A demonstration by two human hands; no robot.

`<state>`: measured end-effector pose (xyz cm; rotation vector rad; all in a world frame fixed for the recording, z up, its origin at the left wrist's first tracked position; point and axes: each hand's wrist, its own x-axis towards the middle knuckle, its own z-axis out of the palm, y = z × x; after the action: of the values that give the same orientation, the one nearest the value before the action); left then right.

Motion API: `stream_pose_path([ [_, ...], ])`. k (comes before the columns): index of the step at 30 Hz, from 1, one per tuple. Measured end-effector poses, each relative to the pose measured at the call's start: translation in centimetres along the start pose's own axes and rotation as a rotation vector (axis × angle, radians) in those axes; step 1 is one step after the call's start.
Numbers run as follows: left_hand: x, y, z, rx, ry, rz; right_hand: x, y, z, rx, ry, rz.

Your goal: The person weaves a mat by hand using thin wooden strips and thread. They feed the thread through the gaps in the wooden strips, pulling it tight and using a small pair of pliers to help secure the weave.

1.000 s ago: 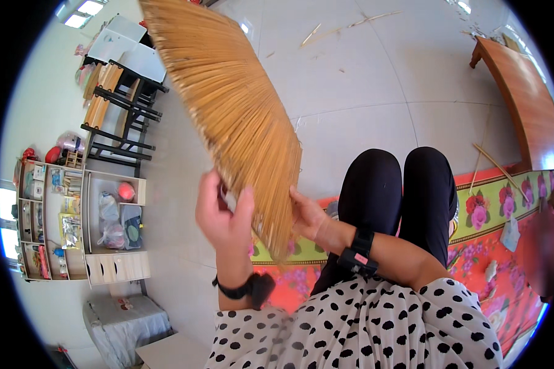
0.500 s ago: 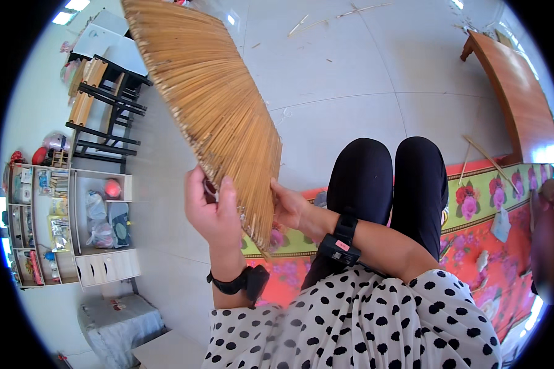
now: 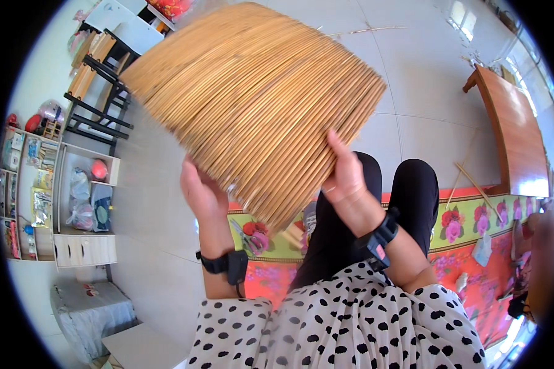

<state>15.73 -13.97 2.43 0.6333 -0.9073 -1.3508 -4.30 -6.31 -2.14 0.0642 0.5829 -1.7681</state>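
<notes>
A flat mat of thin golden straw stalks [image 3: 252, 104], laid side by side, is held up tilted in front of me with its broad face showing. My left hand [image 3: 204, 194] grips its near left edge, the fingers partly hidden behind it. At the near right edge, my right hand [image 3: 346, 175] is closed on the mat, its thumb on the upper face and the other fingers hidden underneath. The far left part of the mat is blurred. Black straps with small devices sit on both my wrists.
Below lies a red and green flowered cloth [image 3: 443, 270] with loose stalks [image 3: 474, 184] at its far edge. A brown wooden table [image 3: 514, 129] stands at the right. At the left are a shelf unit [image 3: 86, 246] and stacked stools [image 3: 98, 92]. A blurred person's arm [image 3: 548, 258] shows at far right.
The mat has turned from a steep slant to show its broad face and now reaches further right. My right hand has moved up and right along with its edge.
</notes>
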Motion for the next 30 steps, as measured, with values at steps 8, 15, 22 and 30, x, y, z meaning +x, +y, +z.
stream_pose_path([
  [8, 7.8, -12.9, -5.6, 0.675, -0.232, -0.326, 1.3, -11.2, -4.6, -0.216, 0.21, -0.422],
  [15, 14.2, -29.1, -8.7, 1.2, -0.56, -0.145, 0.6, -20.7, -9.9, -0.196, 0.371, -0.619],
  [22, 17.1, -40.9, -6.7, 1.448, -0.837, -0.119, -0.2, -25.4, -13.0, -0.192, 0.564, -0.574],
  [30, 22.0, -51.4, -6.4, 1.619, -0.833, -0.145, -0.7, -26.8, -13.3, -0.37, 0.442, -0.382],
])
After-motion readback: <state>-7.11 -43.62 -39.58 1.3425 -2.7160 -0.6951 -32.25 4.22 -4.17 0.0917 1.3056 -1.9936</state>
